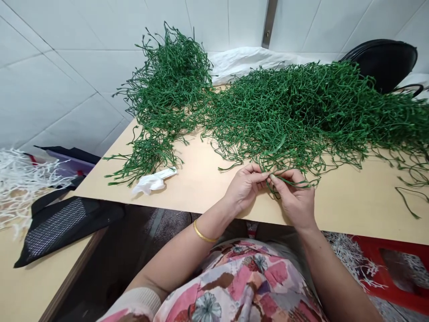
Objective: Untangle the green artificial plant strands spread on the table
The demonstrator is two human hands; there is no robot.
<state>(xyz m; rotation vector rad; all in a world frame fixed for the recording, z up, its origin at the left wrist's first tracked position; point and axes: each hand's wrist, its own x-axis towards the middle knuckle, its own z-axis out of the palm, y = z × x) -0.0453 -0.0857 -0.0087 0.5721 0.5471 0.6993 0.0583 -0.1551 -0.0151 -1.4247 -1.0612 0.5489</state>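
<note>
Counter (355,214): pale laminate, smooth, faint sheen. On it: green vines (295,107), matt, plastic-looking; crumpled white tissue (153,181), soft paper. Behind it: glossy white wall tiles (83,76), dull metal strip (269,22). Below it: red plastic crate (389,273).

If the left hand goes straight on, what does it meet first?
Probably the right hand, just ahead: the left hand points at its fingers, across a thin green vine strand; depth is unclear.

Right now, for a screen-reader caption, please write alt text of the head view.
The left hand and right hand pinch a green strand over a pale table, beside a tangled green heap. A gold bangle circles the left forearm.
</note>
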